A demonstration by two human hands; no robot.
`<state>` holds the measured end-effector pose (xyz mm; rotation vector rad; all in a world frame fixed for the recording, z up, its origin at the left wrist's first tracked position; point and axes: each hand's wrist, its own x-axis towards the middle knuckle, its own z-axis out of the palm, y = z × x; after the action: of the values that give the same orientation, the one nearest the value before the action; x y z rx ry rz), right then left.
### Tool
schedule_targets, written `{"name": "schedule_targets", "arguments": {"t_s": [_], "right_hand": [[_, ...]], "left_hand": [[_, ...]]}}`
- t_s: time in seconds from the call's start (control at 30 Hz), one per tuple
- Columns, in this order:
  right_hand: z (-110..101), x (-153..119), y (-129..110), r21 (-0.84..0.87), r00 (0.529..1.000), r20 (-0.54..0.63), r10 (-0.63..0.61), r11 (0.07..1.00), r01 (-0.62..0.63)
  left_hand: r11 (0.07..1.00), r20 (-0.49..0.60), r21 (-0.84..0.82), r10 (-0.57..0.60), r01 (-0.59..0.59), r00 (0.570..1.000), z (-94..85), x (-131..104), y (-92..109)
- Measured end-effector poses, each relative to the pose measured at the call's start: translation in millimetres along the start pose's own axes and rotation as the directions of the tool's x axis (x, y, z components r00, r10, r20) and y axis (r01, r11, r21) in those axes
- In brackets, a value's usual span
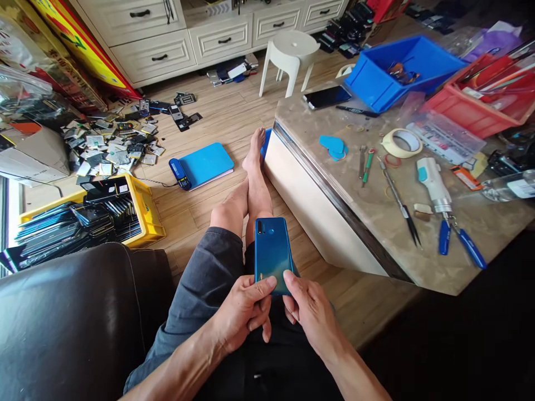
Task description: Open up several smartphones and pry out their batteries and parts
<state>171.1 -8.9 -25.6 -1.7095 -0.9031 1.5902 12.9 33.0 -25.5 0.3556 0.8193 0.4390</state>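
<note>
A blue smartphone (272,245) is held above my lap, its glossy back with the camera strip facing up. My left hand (244,309) grips its lower left corner, thumb on the back cover and fingers beneath. At the lower right corner my right hand (307,306) pinches it the same way, with the thumb on the cover. The two thumbs are close together but apart. The phone's screen side faces down and is hidden, as are most of the fingertips under it.
To the right, a table (355,189) bears pliers (457,239), tweezers (412,225), a tape roll (402,143), a blue bin (401,69) and a red bin (480,106). On the floor are a yellow crate (146,209) of phone parts, a blue pad (207,164) and a white stool (295,47).
</note>
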Motion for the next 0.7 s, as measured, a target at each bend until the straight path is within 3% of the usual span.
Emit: {"name": "schedule_targets", "arguments": {"t_s": [0.13,0.2,0.27,0.33,0.43,0.6,0.7], "right_hand": [[-9,-6,-3,-0.238,0.996,-0.005,-0.093,0.967,0.089],[-10,-12,-4,-0.362,0.983,0.021,-0.18,0.916,0.175],[-7,-19,-4,-0.496,0.96,0.073,-0.271,0.825,0.271],[1,-26,-4,-0.6,0.933,0.157,-0.323,0.72,0.35],[12,-33,-6,-0.658,0.913,0.257,-0.317,0.635,0.406],[14,-34,-17,-0.707,0.929,0.272,-0.25,0.604,0.369],[10,-26,-28,-0.701,0.925,0.21,-0.316,0.611,0.368]], "left_hand": [[0.995,0.019,0.09,0.028,-0.029,0.999,-3.3,2,-8],[0.993,-0.023,0.086,0.08,-0.078,0.997,-6.0,5,-4],[0.985,-0.155,0.014,0.17,-0.17,0.973,-8.5,11,6],[0.964,-0.316,-0.069,0.225,-0.258,0.922,-11.2,19,17],[0.945,-0.448,-0.123,0.22,-0.303,0.867,-15.9,26,32],[0.938,-0.435,-0.069,0.279,-0.341,0.856,-15.0,22,33],[0.941,-0.364,0.018,0.32,-0.337,0.875,-7.4,15,26]]}}
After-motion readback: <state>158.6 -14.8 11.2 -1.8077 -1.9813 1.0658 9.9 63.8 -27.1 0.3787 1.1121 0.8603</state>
